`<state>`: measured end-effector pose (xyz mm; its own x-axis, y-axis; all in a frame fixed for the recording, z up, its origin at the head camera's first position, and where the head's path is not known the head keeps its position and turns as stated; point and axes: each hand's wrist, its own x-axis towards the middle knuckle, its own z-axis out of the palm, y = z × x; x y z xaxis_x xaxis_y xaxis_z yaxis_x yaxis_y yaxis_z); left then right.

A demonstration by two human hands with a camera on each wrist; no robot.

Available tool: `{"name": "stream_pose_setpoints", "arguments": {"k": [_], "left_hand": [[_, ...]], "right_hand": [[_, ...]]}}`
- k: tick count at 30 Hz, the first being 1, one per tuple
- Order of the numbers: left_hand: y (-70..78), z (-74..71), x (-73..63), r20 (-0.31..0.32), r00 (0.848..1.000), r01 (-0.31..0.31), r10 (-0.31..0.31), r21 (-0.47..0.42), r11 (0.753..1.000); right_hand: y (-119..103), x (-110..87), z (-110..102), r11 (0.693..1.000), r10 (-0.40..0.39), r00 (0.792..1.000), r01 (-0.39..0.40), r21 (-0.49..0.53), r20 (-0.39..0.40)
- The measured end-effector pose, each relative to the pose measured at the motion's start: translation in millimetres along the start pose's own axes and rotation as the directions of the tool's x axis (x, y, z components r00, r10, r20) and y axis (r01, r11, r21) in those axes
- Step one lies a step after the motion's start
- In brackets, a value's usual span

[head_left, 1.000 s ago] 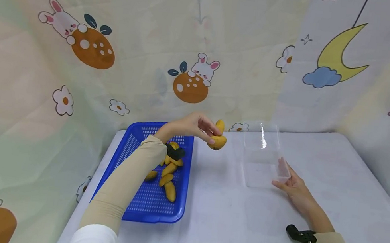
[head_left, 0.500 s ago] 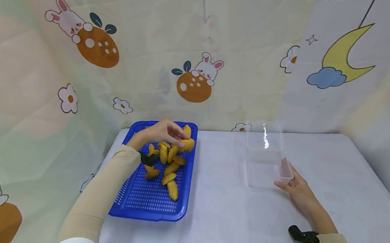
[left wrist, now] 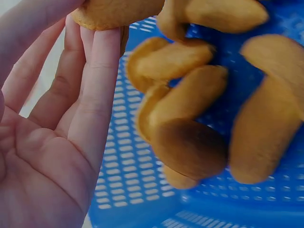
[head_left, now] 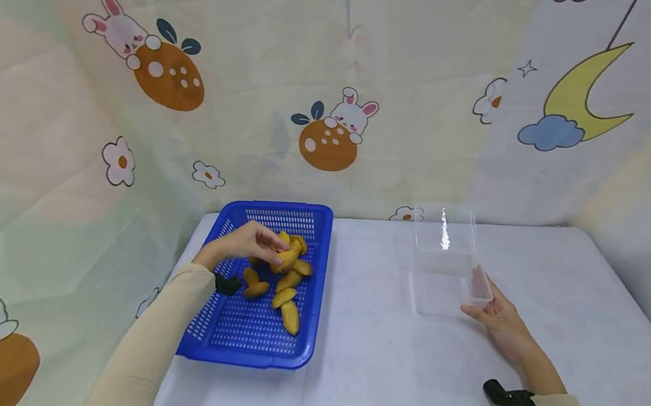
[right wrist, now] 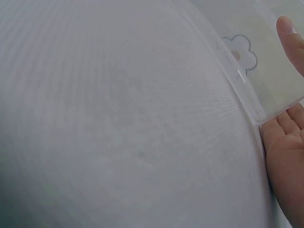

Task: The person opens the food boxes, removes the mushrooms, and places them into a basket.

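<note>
In the head view my left hand (head_left: 254, 243) is over the blue plastic basket (head_left: 315, 309), pinching a yellow-brown mushroom (head_left: 284, 262) between thumb and fingers. The left wrist view shows that mushroom (left wrist: 118, 13) at the fingertips, cut off by the top edge. Several more mushrooms (head_left: 290, 317) with rounded caps and thick stems lie in the basket below. Toward the right, a clear plastic box (head_left: 441, 296) stands on the table. My right hand (head_left: 499, 322) grips its near right corner, thumb on the near side; in the right wrist view the palm (right wrist: 287, 161) lies by the box's edge.
A white cloth covers the table (head_left: 361, 368), with bare cloth between basket and box. Behind it hangs a printed curtain (head_left: 254, 88) with rabbits, flowers and a moon. Black wrist mounts (head_left: 508, 397) sit on both wrists.
My left hand has moved left and down from between box and basket to over the basket's mushrooms, still pinching a mushroom. The right hand and box keep their place; the view shifted slightly.
</note>
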<state>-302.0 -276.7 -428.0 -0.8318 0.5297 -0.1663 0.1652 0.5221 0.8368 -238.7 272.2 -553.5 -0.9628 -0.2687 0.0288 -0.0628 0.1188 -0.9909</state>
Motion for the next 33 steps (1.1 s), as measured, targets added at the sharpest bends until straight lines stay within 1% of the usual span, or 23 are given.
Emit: {"name": "stream_pose_setpoints", "arguments": {"k": [5, 10, 13, 16, 21, 25, 28, 31, 33], "left_hand": [[-13.9, 3.7, -3.4, 0.022, 1.0, -0.009, 0.01, -0.016, 1.0], [-28.3, 7.1, -6.2, 0.039, 0.999, 0.003, -0.002, -0.023, 1.0], [-33.1, 9.5, -8.0, 0.041, 0.999, 0.014, -0.012, -0.029, 0.999], [-34.8, 11.3, -9.3, 0.023, 0.999, 0.03, -0.03, -0.031, 0.999], [-36.1, 11.8, -11.3, -0.012, 1.0, 0.02, -0.02, -0.016, 1.0], [-36.4, 11.5, -13.5, -0.024, 1.0, 0.013, -0.014, -0.018, 1.0], [-36.2, 10.4, -16.0, -0.036, 0.999, 0.013, -0.014, -0.027, 1.0], [-34.6, 8.5, -18.7, -0.06, 0.998, -0.002, 0.001, -0.013, 1.0], [-33.1, 6.9, -20.6, -0.081, 0.997, -0.005, 0.004, -0.02, 1.0]], "right_hand": [[-0.4, -0.9, -1.9, 1.0, 0.011, 1.0, -0.011, -0.013, -0.004], [1.8, -0.4, -2.6, 1.0, 0.01, 1.0, -0.01, 0.003, -0.003], [2.8, 0.2, -3.5, 1.0, 0.007, 1.0, -0.007, 0.011, 0.002], [3.1, 1.1, -4.5, 1.0, 0.005, 1.0, -0.005, 0.003, 0.003], [3.8, 2.2, -5.3, 1.0, -0.005, 1.0, 0.005, 0.002, 0.008], [2.4, 1.8, -6.0, 1.0, -0.006, 1.0, 0.006, 0.004, 0.006], [0.6, 1.1, -6.8, 1.0, 0.003, 1.0, -0.003, -0.006, -0.001], [-0.6, 0.4, -8.6, 0.999, 0.021, 1.0, -0.021, -0.03, -0.01], [-1.8, -0.3, -9.6, 0.999, 0.03, 0.999, -0.031, -0.041, -0.015]]}}
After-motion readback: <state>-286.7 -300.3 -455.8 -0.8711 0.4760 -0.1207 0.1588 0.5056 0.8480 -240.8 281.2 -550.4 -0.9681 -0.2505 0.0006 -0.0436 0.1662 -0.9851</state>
